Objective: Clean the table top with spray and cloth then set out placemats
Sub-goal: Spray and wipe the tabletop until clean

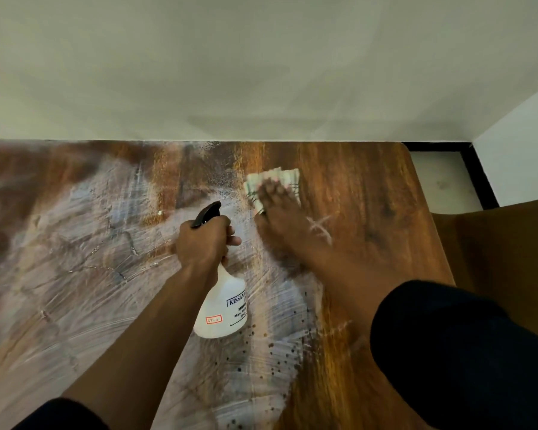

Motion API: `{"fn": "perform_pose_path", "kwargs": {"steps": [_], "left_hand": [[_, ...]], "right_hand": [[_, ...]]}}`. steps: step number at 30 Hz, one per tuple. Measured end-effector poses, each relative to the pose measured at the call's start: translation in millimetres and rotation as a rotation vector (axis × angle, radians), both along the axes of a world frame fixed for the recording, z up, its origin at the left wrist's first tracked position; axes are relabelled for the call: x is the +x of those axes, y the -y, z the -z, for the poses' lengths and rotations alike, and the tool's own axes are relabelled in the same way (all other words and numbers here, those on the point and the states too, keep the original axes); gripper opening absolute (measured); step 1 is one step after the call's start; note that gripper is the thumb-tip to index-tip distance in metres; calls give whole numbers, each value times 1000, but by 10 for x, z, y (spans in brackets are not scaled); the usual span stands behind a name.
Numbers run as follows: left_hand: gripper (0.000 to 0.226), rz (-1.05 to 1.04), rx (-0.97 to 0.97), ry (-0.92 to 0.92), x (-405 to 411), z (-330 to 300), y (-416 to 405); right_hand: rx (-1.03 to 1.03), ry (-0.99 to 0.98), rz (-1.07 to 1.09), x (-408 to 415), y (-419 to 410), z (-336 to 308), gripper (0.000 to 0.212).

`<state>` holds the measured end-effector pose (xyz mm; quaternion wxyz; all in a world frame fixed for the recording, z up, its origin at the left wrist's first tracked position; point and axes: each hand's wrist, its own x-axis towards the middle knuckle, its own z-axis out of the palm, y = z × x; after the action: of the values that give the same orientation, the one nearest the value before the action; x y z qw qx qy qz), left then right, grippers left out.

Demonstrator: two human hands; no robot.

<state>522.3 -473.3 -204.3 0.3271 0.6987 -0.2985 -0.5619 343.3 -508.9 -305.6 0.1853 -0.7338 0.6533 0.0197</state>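
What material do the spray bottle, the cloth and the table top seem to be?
Spray bottle: opaque white plastic, black trigger. Cloth: soft pale fabric, folded, blurred, so the weave is unclear. Table top: wood or wood-look laminate, brown grain, glossy where wet.

A wooden table top (370,193) with a dark reddish-brown grain fills the lower part of the view, its far edge set against a pale wall and its far right corner rounded. Most of the left and middle of the surface is covered in whitish, streaky smears that curve in arcs, with dark speckles scattered along the near right edge of the smeared area. The right strip of the wood is bare and glossy, marked with a faint chalky cross (321,226). Near the far edge, right of centre, a folded pale cloth (284,176) with faint green stripes lies flat on the wood, partly covered by a hand pressing on it.
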Motion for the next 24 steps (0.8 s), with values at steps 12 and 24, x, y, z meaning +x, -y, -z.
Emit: {"fn": "perform_pose_path", "kwargs": {"steps": [12,24], "left_hand": [[12,-31,97,39,-444,-35,-616],[14,-115,50,85,-528,-236,-939]], "right_hand": [[-4,-9,236,-1281,-796,-29,68],[-4,38,111,-406,-1093,11,73]]}}
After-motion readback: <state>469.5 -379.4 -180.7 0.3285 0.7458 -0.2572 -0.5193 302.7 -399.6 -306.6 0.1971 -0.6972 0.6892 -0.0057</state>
